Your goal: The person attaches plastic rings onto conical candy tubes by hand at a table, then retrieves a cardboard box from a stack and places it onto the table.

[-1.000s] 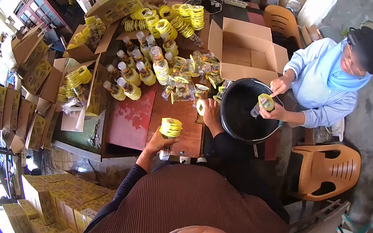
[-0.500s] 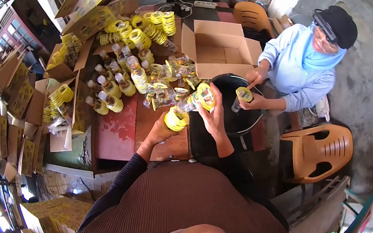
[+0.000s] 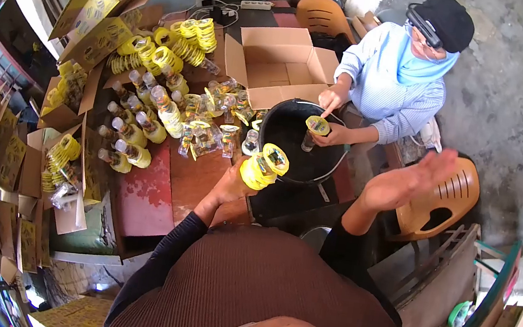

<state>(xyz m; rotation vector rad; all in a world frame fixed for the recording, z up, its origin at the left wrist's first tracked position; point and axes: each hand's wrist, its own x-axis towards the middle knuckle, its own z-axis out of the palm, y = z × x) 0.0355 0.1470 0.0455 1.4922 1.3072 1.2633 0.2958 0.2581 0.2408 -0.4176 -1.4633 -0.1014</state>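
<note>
My left hand [image 3: 230, 184] is closed around a stack of yellow ring-shaped tags [image 3: 259, 172]. The topmost tag [image 3: 275, 158] is tilted up, showing a printed face. Whether a bottle sits inside the stack is hidden. My right hand [image 3: 409, 182] is raised over at the right, empty, its fingers stretched out and slightly blurred. Just beyond the stack, a small clear bottle [image 3: 251, 142] stands beside a black bucket [image 3: 299, 159]. Small bottles with yellow tags [image 3: 202, 135] lie in a pile left of the bucket.
Across the bucket, a co-worker [image 3: 391, 75] holds a yellow-tagged bottle [image 3: 315, 131]. Capped bottles [image 3: 139, 126] and yellow ring stacks [image 3: 156, 55] cover the table's left. An open carton [image 3: 278, 65] stands behind the bucket. An orange chair [image 3: 443, 202] is at right; printed cartons [image 3: 11, 182] crowd the left.
My right hand has left the bottle and tag near the stack and swung right, opening. My left hand still holds the yellow stack, now with a tag tilted on top. The view has shifted slightly.
</note>
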